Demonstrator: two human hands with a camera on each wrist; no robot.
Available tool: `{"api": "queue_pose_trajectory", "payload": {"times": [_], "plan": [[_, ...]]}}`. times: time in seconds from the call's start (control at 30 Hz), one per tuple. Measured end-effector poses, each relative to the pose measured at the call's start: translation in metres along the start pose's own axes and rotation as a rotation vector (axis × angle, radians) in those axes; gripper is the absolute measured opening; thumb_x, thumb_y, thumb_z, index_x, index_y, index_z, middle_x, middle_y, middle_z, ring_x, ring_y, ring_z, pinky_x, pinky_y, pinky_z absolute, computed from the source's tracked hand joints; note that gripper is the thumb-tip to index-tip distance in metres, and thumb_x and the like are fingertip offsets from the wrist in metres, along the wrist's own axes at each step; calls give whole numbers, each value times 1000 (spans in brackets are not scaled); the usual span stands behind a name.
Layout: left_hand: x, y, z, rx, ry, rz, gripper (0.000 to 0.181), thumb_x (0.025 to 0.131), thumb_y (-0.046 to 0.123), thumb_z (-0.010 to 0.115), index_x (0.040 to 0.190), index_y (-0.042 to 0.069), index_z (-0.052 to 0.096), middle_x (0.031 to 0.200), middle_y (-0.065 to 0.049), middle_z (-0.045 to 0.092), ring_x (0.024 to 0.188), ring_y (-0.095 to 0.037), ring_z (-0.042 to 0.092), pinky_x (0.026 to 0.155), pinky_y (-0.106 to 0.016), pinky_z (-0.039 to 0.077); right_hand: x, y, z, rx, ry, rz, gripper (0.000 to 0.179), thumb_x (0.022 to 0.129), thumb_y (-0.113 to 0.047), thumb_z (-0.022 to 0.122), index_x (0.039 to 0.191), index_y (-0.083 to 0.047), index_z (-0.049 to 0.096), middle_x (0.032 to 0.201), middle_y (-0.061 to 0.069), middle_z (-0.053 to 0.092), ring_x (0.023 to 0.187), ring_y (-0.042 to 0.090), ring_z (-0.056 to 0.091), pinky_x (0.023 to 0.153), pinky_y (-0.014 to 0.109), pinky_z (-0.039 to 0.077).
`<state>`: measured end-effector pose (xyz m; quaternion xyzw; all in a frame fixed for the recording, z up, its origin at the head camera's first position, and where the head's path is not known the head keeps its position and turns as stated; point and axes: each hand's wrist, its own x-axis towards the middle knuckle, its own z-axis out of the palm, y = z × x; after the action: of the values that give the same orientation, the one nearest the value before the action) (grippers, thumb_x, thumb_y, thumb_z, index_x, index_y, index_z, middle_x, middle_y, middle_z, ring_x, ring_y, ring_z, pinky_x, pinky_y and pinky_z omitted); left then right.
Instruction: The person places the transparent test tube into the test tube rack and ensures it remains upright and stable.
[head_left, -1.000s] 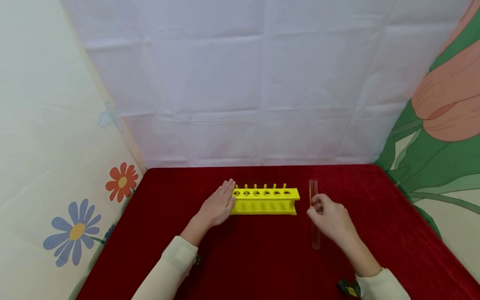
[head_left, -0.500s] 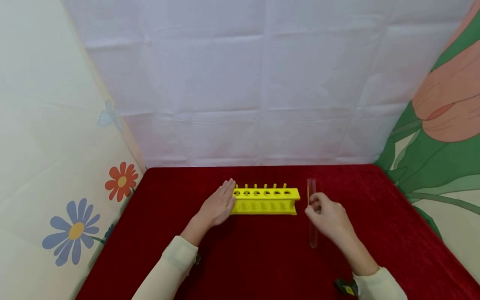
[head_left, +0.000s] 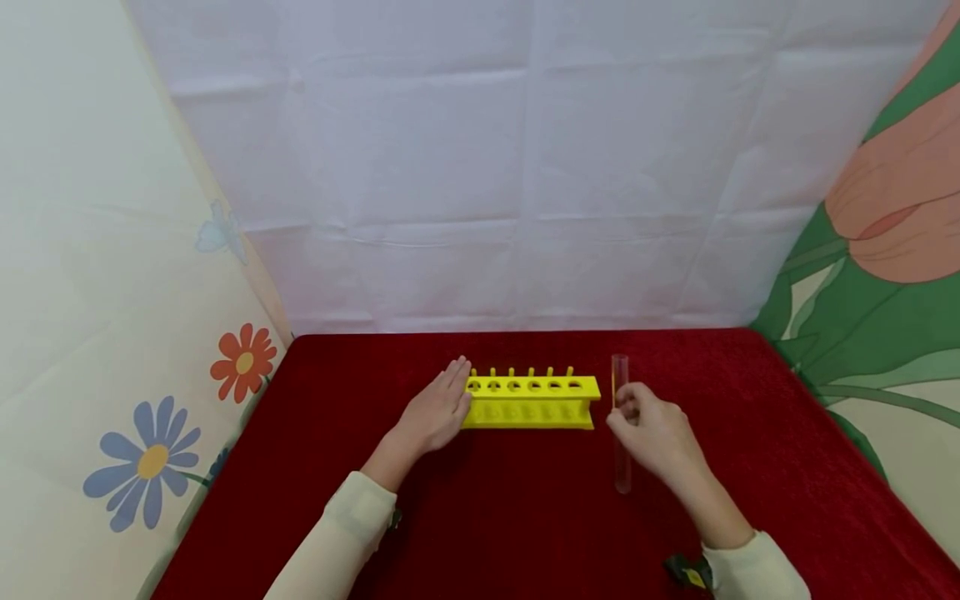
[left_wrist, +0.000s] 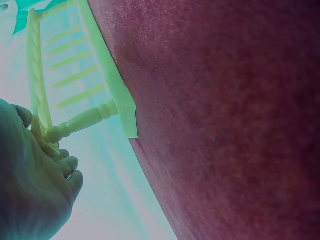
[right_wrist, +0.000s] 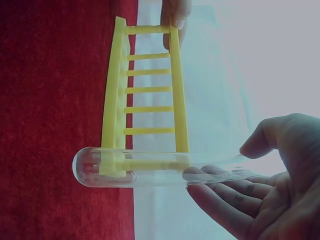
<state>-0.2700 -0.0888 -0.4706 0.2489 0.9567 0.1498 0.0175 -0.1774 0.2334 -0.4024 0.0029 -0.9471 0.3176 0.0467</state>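
Observation:
A yellow test tube rack [head_left: 528, 417] stands on the red cloth, a row of round holes in its top plate. At its left end my left hand [head_left: 435, 412] steadies the top plate, thumb on the near side and fingers at the end; in the left wrist view the same hand [left_wrist: 35, 185] touches the plate's end. Just right of the rack, my right hand [head_left: 660, 429] pinches a clear test tube [head_left: 622, 475] between thumb and fingers. The tube is upright with its rounded end down, apart from the rack. In the right wrist view the tube [right_wrist: 145, 167] crosses in front of the rack's near end.
The red cloth [head_left: 480, 533] covers the table. A white sheet [head_left: 450, 167] hangs behind it, with flower-printed panels [head_left: 60, 333] at left and right. A dark strap piece [head_left: 688, 573] is at my right wrist.
My right hand has shifted slightly left with the test tube, bringing it closer to the rack's right end. The left hand and the rack have stayed in place.

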Motion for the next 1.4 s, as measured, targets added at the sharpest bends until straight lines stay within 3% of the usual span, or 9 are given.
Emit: {"api": "queue_pose_trajectory", "payload": {"times": [1.4], "plan": [[1,1,-3,32,6,29,59,112,33,26,162,3,15,169,-12,14,156,-23,11,126,-39,17,10,-11,3,15,36,-52,32,91,-18,58,118,0,60,100,14,70,85,25,67,68,36,54]]}}
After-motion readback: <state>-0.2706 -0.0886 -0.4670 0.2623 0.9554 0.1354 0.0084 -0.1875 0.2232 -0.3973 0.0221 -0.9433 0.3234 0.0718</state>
